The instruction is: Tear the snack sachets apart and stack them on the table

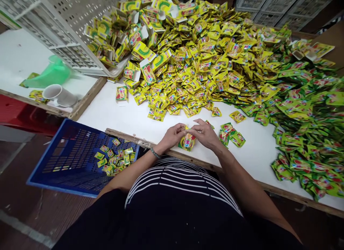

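Note:
A small yellow-and-green printed carton (pixel 187 142) is held upright near the front edge of the white table, between my two hands. My left hand (pixel 173 136) pinches it at the upper left. At its upper right, the fingers of my right hand (pixel 203 134) are closed on the top end. The fingertips of both hands nearly meet there and cover the opening, so I cannot see inside. Just right of my right hand lie a few green sachets (pixel 237 139). One yellow sachet (pixel 238 116) lies a little beyond them.
A big heap of yellow sachets (pixel 199 63) fills the back, with green sachets (pixel 309 135) on the right. Open cartons (pixel 143 51) spill from a tipped white crate (pixel 77 35). A blue crate (pixel 64 149) holding filled-looking cartons stands below left. A white cup (pixel 59 95) sits left.

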Available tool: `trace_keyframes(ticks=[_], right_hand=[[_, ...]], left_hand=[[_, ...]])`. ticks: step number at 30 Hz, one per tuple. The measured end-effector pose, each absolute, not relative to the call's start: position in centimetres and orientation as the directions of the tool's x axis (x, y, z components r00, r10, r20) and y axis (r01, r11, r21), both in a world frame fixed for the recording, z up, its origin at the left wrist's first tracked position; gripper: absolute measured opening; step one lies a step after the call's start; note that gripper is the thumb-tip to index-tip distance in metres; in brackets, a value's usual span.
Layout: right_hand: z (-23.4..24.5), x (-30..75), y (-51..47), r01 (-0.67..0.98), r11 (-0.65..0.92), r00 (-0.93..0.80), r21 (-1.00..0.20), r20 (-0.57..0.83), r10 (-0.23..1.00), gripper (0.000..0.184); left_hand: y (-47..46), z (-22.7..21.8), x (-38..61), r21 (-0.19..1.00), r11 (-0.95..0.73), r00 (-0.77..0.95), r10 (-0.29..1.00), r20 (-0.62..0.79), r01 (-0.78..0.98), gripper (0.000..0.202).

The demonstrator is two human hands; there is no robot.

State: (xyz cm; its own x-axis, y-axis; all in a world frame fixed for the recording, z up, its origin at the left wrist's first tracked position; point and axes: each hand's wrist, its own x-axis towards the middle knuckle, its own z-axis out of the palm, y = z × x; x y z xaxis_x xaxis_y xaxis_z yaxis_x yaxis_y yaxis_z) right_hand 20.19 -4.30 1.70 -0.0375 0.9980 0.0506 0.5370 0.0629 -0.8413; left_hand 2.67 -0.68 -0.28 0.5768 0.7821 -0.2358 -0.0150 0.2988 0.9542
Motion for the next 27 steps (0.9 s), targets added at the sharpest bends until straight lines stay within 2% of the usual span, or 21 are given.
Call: trace_keyframes(ticks=[3,8,14,17,20,22,27], right_hand=[[2.0,20.2,-4.2,0.503,0.058,0.068,-0.862,0.106,0.992,0.035],[1.0,19.5,-5.4,0.472,0.025,-0.08,-0.881,-0.015,0.997,0.035],[-0.8,19.1,-7.1,0.241,-0.073,0.152,-0.968,-0.037,0.988,0.038],[-1.1,18.8,-7.7,0.262,-0.048,0.081,-0.964,-0.028,0.996,0.032],[-1.2,18.5,-8.0,0.272,-0.063,0.151,-0.96,-0.022,0.988,0.035],[-1.1,18.6,-7.8,0.297,-0.073,0.193,-0.952,-0.015,0.981,0.033],[-0.2,19.2,-6.8,0.345,-0.072,0.158,-0.936,-0.017,0.987,0.032]], left_hand=[[-0.1,-0.6,1.8,0.976,0.213,0.556,0.807,-0.198,0.038,0.033],[-1.2,-0.5,0.5,0.97,0.071,0.524,0.831,-0.187,0.233,0.032],[-2.5,0.7,0.1,0.962,-0.04,0.525,0.844,-0.113,0.271,0.041],[-2.5,0.7,0.1,0.948,-0.118,0.553,0.83,-0.069,0.295,0.035],[-2.3,0.4,0.1,0.935,-0.188,0.598,0.801,-0.032,0.302,0.026],[-2.1,0.3,0.1,0.937,-0.191,0.612,0.79,-0.031,0.294,0.023],[-1.8,0.4,0.2,0.956,-0.135,0.626,0.778,-0.06,0.26,0.019]])
